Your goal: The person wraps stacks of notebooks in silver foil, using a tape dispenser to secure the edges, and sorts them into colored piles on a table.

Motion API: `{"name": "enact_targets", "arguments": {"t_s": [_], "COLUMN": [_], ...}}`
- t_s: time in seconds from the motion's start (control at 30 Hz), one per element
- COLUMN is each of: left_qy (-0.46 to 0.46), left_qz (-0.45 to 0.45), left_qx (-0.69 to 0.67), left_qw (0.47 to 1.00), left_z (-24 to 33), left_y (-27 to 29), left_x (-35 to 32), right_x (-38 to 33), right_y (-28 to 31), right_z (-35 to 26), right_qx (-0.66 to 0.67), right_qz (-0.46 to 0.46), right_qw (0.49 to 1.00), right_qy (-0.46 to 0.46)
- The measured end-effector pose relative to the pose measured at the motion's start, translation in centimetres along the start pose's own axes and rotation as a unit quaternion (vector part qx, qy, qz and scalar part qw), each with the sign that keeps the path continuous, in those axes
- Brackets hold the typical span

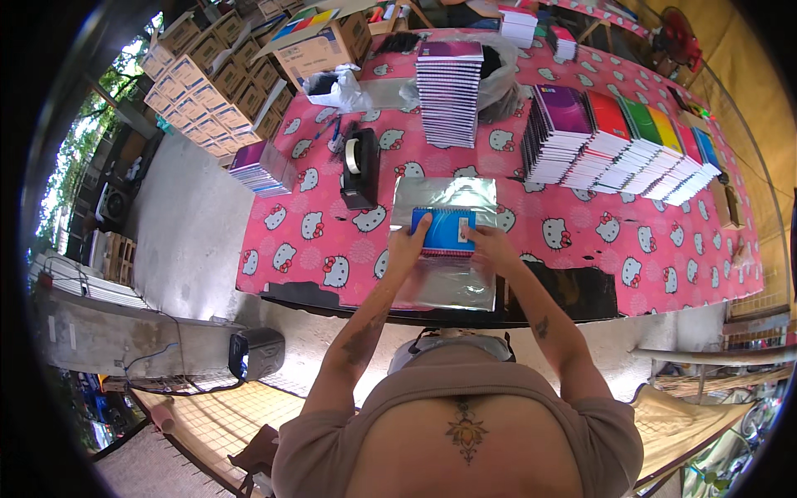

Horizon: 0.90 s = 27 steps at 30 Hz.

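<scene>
Notebook [442,231], rectangular, spiral-bound, blue with lighter curved streaks

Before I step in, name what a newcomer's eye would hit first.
The eye likely lands first on the bright pink table cover with white cat faces, spread across the middle. On its right side stand stacked spiral-bound notebooks with purple, red, green and yellow covers. Near the front edge, the left hand and right hand hold a blue spiral-bound notebook over a shiny, silvery sheet.
</scene>
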<state>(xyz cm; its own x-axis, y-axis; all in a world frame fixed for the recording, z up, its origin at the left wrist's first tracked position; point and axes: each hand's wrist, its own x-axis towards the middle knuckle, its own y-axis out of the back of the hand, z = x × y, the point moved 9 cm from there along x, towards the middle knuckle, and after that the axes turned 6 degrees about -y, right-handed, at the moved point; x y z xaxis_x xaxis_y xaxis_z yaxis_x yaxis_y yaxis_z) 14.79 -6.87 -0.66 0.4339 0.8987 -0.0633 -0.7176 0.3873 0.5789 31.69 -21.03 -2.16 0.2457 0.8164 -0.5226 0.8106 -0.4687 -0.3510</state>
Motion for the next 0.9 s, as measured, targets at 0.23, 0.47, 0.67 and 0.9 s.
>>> {"name": "enact_targets", "arguments": {"t_s": [0.23,0.47,0.67,0.9], "left_qy": [-0.029,-0.011,-0.068,0.051], "left_qz": [-0.001,0.035,-0.065,-0.199], "left_qx": [0.164,0.082,-0.160,-0.285], "left_qw": [0.986,0.996,0.983,0.936], "left_z": [0.7,-2.2,-5.9,-5.1], "left_y": [-0.1,0.7,1.4,-1.2], "left_x": [1.9,3.0,1.4,1.4], "right_x": [1.6,1.6,-3.3,0.0], "right_y": [2.8,3.4,4.0,3.8], "right_z": [-1.2,1.7,1.0,4.0], "right_qx": [-0.298,-0.110,-0.317,-0.061], "right_qz": [0.157,0.166,0.217,0.103], "right_qw": [0.941,0.980,0.884,0.990], "right_qy": [0.038,0.015,0.268,0.075]}}
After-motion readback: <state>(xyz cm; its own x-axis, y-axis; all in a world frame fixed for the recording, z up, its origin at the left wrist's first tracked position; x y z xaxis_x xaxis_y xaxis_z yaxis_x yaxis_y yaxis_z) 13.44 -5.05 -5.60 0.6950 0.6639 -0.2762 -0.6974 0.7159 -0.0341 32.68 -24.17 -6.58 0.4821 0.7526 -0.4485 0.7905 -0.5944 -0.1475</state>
